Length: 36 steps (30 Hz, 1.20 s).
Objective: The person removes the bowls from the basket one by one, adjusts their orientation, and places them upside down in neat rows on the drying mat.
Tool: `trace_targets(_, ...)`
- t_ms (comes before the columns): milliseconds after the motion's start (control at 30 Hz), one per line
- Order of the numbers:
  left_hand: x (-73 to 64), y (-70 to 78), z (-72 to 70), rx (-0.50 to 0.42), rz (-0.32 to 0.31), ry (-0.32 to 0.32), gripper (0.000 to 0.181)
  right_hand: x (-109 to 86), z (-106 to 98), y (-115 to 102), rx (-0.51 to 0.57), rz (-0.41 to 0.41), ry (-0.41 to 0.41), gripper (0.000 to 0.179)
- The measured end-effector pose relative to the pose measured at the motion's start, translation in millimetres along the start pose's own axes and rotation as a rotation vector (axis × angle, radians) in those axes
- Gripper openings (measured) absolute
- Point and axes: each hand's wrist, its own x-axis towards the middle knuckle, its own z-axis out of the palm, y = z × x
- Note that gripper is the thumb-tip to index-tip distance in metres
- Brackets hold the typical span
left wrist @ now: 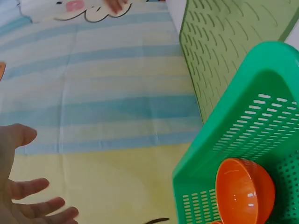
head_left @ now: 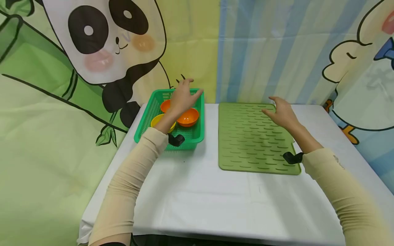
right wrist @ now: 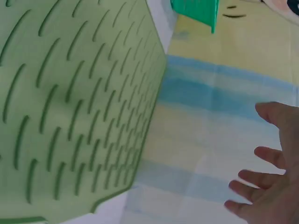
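My left hand [head_left: 182, 98] hovers over the green plastic basket [head_left: 200, 136], fingers spread and holding nothing. Inside the basket sit an orange bowl [head_left: 188, 118], another orange bowl [head_left: 165, 106] partly behind my wrist, and a yellow bowl [head_left: 157, 120] partly covered by my forearm. In the left wrist view, an orange bowl [left wrist: 237, 193] shows beside the slotted basket wall. Above the back right part of a green ridged mat [head_left: 246, 136], my right hand [head_left: 283, 114] is held in the air with its fingers apart and nothing in them.
A white cloth [head_left: 197, 198] covers the table, with its front edge near the bottom of the head view. Directly behind the table hangs a printed curtain [head_left: 197, 44] with a panda and blue stripes. The basket stands left of the mat, a strip of cloth between them.
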Motion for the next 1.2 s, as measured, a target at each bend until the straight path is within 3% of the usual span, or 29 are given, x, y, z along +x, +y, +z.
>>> trace_targets(167,6.6,-24.9,-5.3,-0.259,0.023,0.196,0.043,-11.1,12.6,46.8,0.027,0.042,0.114,0.051)
trace_targets(267,17.2,-45.1,-5.9,-0.436,-0.019,0.295,0.039,-23.9,22.6,82.7,0.035,0.062,0.118,0.050)
trace_targets(367,29.5,-70.4,-1.9,-0.597,-0.111,0.342,0.044,-42.2,33.5,116.3,0.045,0.076,0.066,0.056)
trace_targets(500,39.0,-103.9,12.5,-0.721,-0.249,0.330,0.054,-70.9,51.1,154.0,0.068,0.099,-0.041,0.066)
trace_targets(667,39.7,-140.4,36.4,-0.701,-0.330,0.212,0.063,-100.8,74.5,184.3,0.075,0.094,-0.156,0.071)
trace_targets(867,31.5,-171.9,54.9,-0.594,-0.360,0.089,0.068,-118.0,97.0,186.4,0.004,0.011,-0.204,0.068)
trace_targets(1200,18.0,-205.1,72.2,-0.511,-0.393,0.058,0.070,-117.4,99.8,180.5,-0.056,-0.017,-0.126,0.065)
